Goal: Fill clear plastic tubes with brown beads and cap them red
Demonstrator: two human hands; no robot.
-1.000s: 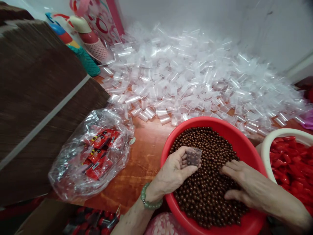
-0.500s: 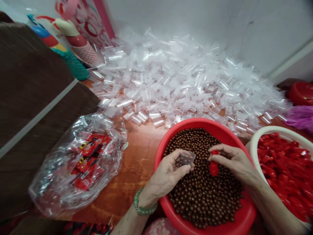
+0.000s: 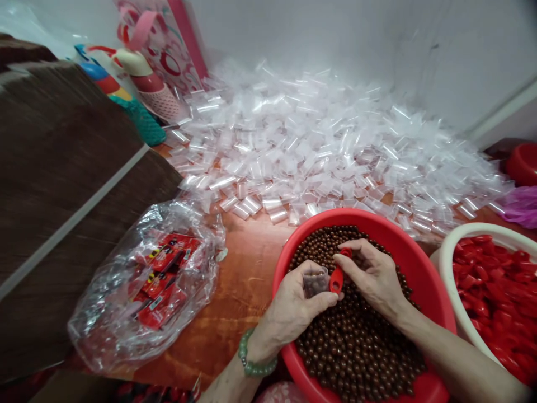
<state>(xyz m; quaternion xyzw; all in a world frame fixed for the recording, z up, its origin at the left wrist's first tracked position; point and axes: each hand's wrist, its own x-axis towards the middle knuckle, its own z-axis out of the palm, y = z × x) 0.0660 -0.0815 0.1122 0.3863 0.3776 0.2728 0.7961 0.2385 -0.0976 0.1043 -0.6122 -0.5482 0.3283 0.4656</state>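
My left hand (image 3: 296, 296), with a green bead bracelet at the wrist, holds a small clear plastic sleeve (image 3: 315, 283) with brown balls inside. My right hand (image 3: 373, 274) pinches a small red plastic piece (image 3: 336, 279) with a round hole at its lower end. That end is at the open side of the sleeve, beside my left fingertips. Both hands are over a red basin (image 3: 434, 296) filled with shiny brown balls (image 3: 361, 347). To the right, a white basin (image 3: 448, 268) holds many red plastic pieces (image 3: 495, 285).
Clear sleeves (image 3: 293, 145) lie heaped along the wall. A clear bag (image 3: 100, 319) with red packets is on the wooden table (image 3: 239, 263). Strapped brown stacked material (image 3: 62, 168) stands left, bottles (image 3: 146, 84) behind it. A purple bag (image 3: 522, 207) lies far right.
My right hand has moved left, bringing the red piece to the sleeve in my left hand. The whole view has shifted slightly, so the surroundings appear lower and further right.
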